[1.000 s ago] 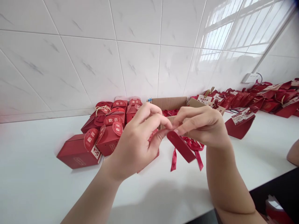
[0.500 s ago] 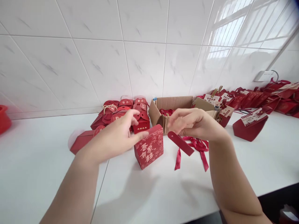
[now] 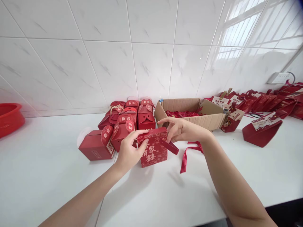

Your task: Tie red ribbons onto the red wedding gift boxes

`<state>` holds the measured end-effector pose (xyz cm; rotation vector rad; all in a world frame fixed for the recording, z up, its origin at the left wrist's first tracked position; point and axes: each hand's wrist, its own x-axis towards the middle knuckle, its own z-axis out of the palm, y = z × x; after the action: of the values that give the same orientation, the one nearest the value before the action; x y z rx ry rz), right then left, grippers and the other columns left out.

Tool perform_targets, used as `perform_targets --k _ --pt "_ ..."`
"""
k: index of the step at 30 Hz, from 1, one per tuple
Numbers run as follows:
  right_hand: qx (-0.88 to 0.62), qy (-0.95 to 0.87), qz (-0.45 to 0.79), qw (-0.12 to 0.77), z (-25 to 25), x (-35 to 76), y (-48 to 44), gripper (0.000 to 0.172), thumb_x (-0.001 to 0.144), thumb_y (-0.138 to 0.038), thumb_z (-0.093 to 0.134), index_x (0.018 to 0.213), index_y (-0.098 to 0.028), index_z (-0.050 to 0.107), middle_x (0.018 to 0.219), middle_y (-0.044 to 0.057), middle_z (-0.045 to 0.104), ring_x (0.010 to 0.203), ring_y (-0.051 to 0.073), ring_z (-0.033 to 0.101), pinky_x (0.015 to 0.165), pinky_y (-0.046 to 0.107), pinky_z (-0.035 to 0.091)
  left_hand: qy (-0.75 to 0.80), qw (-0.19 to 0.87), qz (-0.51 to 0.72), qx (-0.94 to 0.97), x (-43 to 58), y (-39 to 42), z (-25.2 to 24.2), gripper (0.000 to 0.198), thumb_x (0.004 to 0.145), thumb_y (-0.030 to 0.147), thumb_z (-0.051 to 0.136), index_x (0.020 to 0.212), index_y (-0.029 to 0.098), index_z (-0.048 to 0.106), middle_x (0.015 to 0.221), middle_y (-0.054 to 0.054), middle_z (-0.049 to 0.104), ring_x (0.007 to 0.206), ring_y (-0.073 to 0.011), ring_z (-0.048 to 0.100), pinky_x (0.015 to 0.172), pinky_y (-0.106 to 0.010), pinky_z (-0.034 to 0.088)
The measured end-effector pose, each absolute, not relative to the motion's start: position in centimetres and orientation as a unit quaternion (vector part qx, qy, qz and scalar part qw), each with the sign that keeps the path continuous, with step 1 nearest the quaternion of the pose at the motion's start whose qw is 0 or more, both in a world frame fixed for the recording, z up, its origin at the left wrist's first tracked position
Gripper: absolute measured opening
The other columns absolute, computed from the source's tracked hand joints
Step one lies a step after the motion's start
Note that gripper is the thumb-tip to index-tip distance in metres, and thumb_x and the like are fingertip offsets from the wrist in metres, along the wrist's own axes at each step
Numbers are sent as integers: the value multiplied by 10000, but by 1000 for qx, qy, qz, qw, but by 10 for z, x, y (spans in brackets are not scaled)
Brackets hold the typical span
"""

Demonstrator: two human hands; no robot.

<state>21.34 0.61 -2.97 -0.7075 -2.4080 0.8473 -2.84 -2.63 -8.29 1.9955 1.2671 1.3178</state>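
Observation:
A red gift box (image 3: 155,151) with pale characters and a floral print stands upright on the white counter. My left hand (image 3: 132,148) grips its upper left edge, thumb on the printed front and fingers over the top. At the box's upper right side is my right hand (image 3: 181,130), its thumb and fingers pinched on a red strap (image 3: 172,148). The strap's free end curves out in front of the box to the right; its other end is hidden behind the fingers. Red ribbon (image 3: 184,160) lies on the counter just right of the box.
Several red boxes (image 3: 97,145) cluster at the left. Behind my right hand stands an open cardboard box (image 3: 208,121) holding red ribbon. More red gift boxes (image 3: 261,130) line the right side. A red basin (image 3: 10,118) sits far left, and a tiled wall (image 3: 153,69) rises behind.
My left hand has closed on the gift box's top edge. My right hand has brought the strap left against the box's upper right side. The view has shifted slightly left.

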Motion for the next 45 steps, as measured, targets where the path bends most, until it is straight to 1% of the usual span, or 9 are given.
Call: perform_targets --k 3,7,9,13,20,25,40,42,45 --pt "-273 -887 293 230 -31 209 4 243 767 -43 693 827 -270 753 1313 4 442 1087 188 531 891 265 496 484 207 446 724 -28 -23 -77 190 795 284 596 963 213 650 995 -48 596 871 -187 615 751 -291 520" --pt "-320 -877 264 240 -35 199 3 245 754 -61 707 821 -292 753 1367 -17 392 1223 232 435 901 275 491 475 207 459 721 -21 -18 -75 132 776 285 600 844 182 646 1032 -71 565 950 -207 597 680 -260 510" --pt "-333 -871 255 257 -37 195 3 258 753 -54 702 819 -299 753 1387 -26 369 1214 230 442 917 294 480 462 224 466 721 -19 -16 -78 115 787 270 585 836 175 625 1010 -68 610 951 -208 604 692 -264 505" --pt "-324 -867 255 281 -42 188 7 284 766 -44 683 832 -312 751 1323 -15 428 1128 201 505 871 288 492 460 257 467 710 -18 -16 -85 123 814 261 551 858 162 609 826 -41 668 760 -180 633 701 -287 501" --pt "-331 -857 254 302 -47 183 10 301 766 -12 661 818 -293 754 1187 6 512 843 120 579 709 241 499 455 254 461 718 -17 -19 -86 132 807 238 531 855 156 622 801 -40 692 722 -177 644 663 -264 501" --pt "-324 -857 245 317 -43 183 7 272 770 -33 677 832 -287 753 1134 17 544 897 149 565 749 273 491 464 249 455 718 -16 -21 -84 143 807 272 544 855 163 624 771 -35 691 688 -180 639 631 -267 500" --pt "-331 -857 243 310 -44 180 6 240 772 -28 651 817 -244 745 1092 15 567 793 112 576 692 242 475 460 245 455 722 -17 -22 -84 139 815 267 540 859 158 615 816 -43 688 721 -179 632 657 -261 501" --pt "-321 -854 248 325 -45 179 6 208 781 -36 622 802 -216 724 1076 22 579 801 123 586 687 249 477 457 255 454 722 -17 -22 -85 158 817 276 548 887 154 619 869 -56 693 753 -186 638 670 -262 505" --pt "-310 -835 274 364 -48 179 7 180 768 -101 672 914 -195 625 1025 23 603 895 160 589 744 275 482 450 263 453 724 -18 -22 -87 173 824 301 551 876 150 619 845 -63 685 764 -194 638 686 -271 509"
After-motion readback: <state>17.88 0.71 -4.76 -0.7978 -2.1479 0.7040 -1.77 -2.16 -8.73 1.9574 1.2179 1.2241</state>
